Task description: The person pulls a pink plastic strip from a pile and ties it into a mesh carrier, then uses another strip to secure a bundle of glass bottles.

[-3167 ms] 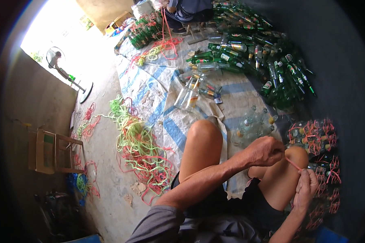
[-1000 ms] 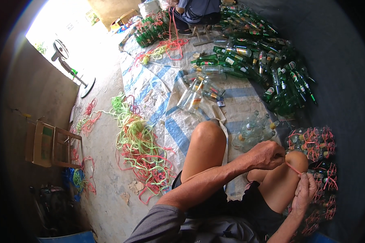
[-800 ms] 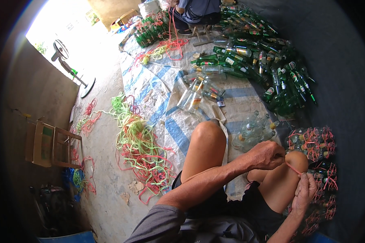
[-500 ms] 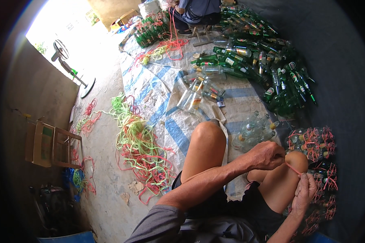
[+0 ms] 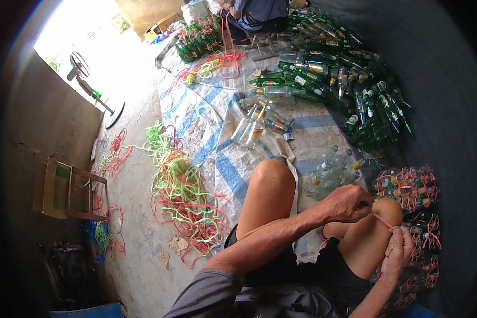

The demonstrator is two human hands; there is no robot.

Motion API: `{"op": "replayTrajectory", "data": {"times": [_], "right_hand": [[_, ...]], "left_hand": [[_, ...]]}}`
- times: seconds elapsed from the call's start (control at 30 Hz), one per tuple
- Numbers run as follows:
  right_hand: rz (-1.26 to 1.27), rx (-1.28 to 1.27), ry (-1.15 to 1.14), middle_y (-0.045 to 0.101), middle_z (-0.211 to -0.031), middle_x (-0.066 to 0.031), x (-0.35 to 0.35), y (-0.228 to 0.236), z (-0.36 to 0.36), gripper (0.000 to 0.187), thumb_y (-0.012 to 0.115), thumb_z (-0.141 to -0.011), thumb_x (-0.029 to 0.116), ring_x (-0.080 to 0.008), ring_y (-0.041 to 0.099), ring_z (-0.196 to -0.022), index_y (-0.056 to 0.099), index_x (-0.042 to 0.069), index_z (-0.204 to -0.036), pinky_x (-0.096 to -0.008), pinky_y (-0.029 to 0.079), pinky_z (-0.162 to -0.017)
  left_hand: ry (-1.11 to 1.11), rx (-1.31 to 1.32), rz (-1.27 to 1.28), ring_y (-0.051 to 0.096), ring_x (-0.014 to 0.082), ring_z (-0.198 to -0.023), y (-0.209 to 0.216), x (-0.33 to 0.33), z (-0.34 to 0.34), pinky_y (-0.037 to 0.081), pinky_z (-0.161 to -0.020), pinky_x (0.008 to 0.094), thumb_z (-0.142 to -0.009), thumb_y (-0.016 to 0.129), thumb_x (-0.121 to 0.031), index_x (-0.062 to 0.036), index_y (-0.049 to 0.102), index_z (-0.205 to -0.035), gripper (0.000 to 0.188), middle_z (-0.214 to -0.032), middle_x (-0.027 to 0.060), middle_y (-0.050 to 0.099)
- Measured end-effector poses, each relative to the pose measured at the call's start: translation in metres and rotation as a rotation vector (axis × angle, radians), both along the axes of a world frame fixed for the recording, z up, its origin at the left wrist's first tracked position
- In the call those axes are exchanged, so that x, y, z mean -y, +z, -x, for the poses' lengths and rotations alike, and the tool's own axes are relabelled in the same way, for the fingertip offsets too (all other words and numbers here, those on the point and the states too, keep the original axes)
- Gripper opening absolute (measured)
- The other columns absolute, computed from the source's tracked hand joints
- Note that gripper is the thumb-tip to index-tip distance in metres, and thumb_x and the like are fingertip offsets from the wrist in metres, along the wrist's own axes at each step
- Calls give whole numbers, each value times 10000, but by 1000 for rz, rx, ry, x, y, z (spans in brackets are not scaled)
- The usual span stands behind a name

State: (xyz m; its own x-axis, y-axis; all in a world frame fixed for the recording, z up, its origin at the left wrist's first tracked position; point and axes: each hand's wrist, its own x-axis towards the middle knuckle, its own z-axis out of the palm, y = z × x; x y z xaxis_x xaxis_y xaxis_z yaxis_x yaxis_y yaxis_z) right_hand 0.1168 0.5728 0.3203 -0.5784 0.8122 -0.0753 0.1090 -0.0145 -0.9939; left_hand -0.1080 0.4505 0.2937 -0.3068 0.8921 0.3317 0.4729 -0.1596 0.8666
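Observation:
A short length of pink-red cord (image 5: 382, 220) runs taut between my two hands, just over my right knee. One end sits in the closed fingers of my left hand (image 5: 351, 203), whose forearm crosses over from the lower left. My right hand (image 5: 398, 249) pinches the cord lower down, beside the knee. Right next to it stand bundles of clear bottles (image 5: 408, 185) wrapped in pink-red cord. Clear glass bottles (image 5: 331, 172) stand close together on the sheet beyond my left hand.
Green bottles (image 5: 365, 90) lie piled at the back right. A heap of green and red cord (image 5: 180, 185) spreads over the floor at left. Loose clear bottles (image 5: 248, 131) lie on the blue-striped sheet (image 5: 228, 164). Another person (image 5: 259, 16) sits at the back, near a standing fan (image 5: 79, 66).

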Motion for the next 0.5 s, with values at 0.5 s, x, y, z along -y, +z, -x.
{"op": "replayTrajectory", "data": {"times": [0.5], "right_hand": [[-10, 2, 5, 366, -589, 115, 1, 2, 1, 240, 631, -998, 262, 33, 263, -466, 627, 75, -848, -177, 150, -402]], "left_hand": [[-2, 15, 2, 664, 382, -708, 1, 1, 0, 511, -638, 445, -827, 633, -149, -21, 707, -883, 158, -745, 190, 668]]}}
